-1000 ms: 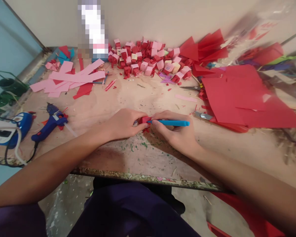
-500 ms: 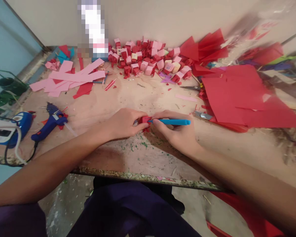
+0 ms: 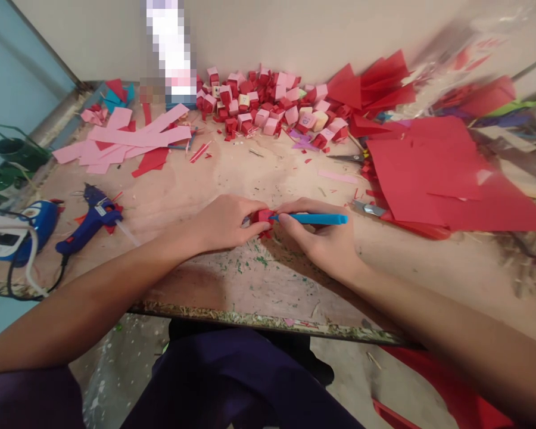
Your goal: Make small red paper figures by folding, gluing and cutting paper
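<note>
Between the thumb and fingers of my left hand is a small red paper cube, held just above the wooden table near its front. My right hand grips a blue pen like a writing tool, its tip at the cube's right side. Whether the tip touches the paper I cannot tell. Red scraps lie right under the cube, and green bits are scattered on the wood in front of it.
A heap of pink and red paper cubes lies along the wall. Pink strips and a blue glue gun are on the left. To the right are red sheets, a utility knife and scissors.
The pen and my right hand have shifted very slightly to the right. My left hand keeps its hold on the cube in the same place.
</note>
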The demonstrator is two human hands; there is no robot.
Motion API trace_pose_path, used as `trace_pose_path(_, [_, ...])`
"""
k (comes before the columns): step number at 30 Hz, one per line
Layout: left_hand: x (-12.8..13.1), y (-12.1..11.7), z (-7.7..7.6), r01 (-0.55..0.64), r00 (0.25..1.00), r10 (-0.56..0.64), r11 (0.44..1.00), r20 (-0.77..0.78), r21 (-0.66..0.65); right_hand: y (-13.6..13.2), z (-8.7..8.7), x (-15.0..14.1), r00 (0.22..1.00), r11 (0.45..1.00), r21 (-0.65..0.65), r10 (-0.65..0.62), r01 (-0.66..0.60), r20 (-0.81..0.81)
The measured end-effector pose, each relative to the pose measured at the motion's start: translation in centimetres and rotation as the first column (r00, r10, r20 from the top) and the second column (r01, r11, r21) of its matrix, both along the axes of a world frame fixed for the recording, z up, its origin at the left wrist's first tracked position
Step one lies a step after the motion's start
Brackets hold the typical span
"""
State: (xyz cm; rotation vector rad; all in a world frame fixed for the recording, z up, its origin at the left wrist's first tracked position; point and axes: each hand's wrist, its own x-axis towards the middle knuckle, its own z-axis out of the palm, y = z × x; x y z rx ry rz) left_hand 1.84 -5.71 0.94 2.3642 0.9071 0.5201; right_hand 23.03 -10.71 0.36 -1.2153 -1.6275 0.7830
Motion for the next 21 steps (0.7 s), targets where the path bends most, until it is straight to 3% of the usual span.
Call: trace_pose_path(21, [0.1, 0.08, -0.19, -0.02, 1.0, 0.02, 0.999, -0.004, -0.034, -0.04, 0.34, -0.06, 0.998, 0.998, -0.022, -0.057, 0.056, -0.021])
